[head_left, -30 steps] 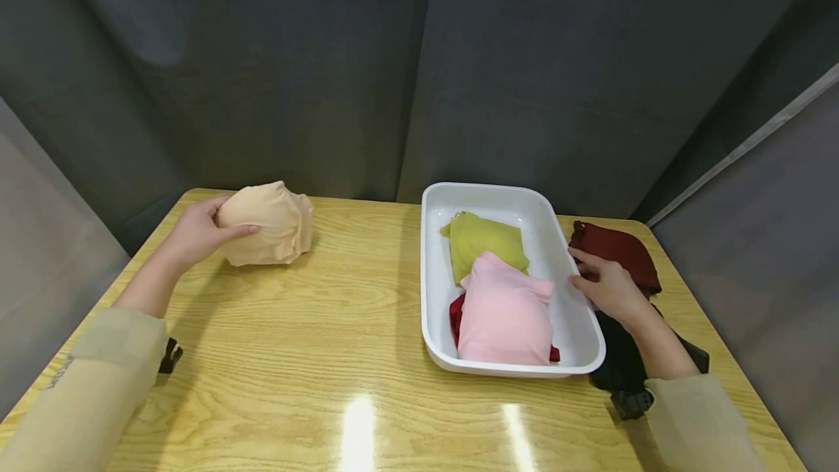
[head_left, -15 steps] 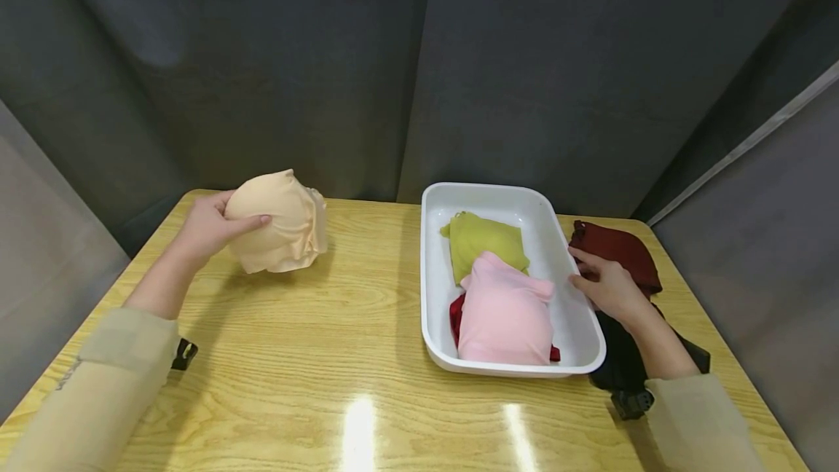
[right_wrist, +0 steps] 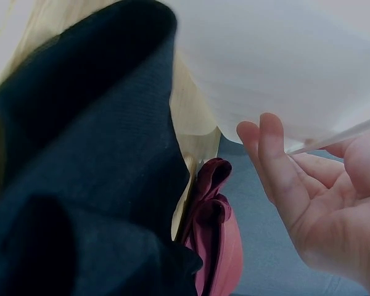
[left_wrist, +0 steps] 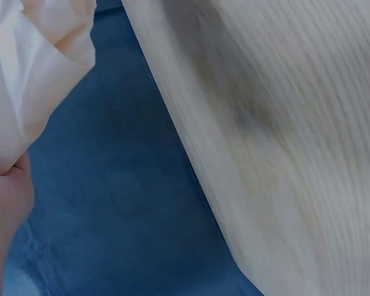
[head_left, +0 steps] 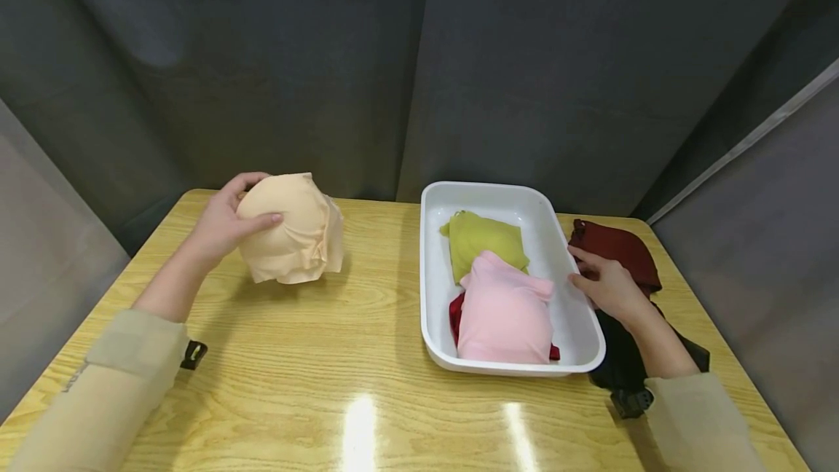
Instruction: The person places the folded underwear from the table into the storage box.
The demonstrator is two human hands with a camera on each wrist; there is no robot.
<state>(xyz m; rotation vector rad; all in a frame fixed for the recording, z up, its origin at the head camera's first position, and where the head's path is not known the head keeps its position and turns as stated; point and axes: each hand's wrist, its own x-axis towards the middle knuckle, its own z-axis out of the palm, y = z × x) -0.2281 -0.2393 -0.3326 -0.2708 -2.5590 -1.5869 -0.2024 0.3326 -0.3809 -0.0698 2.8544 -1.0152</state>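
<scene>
My left hand [head_left: 219, 224] holds a folded beige bra [head_left: 295, 228] above the left part of the table, thumb on its near face. In the left wrist view, the bra [left_wrist: 24, 80] shows at the upper left. At the rim of a white plastic tub [head_left: 475, 197], my right hand [head_left: 612, 288] grips the right side. The right wrist view shows its fingers [right_wrist: 277, 166] against the tub's outer wall. Inside the tub lie a yellow-green folded garment [head_left: 488, 242] and a pink folded bra [head_left: 505, 312]. Dark red fabric [head_left: 456, 315] peeks out beneath the pink one.
Right of the tub, a dark red folded bra [head_left: 619, 250] and a black garment [head_left: 616, 355] lie on the wooden table [head_left: 295, 384]. Grey curtains [head_left: 295, 79] stand behind the table and at both sides.
My left hand has carried the beige bra to the right and slightly nearer, turning it a little. My right hand and the tub have stayed in place.
</scene>
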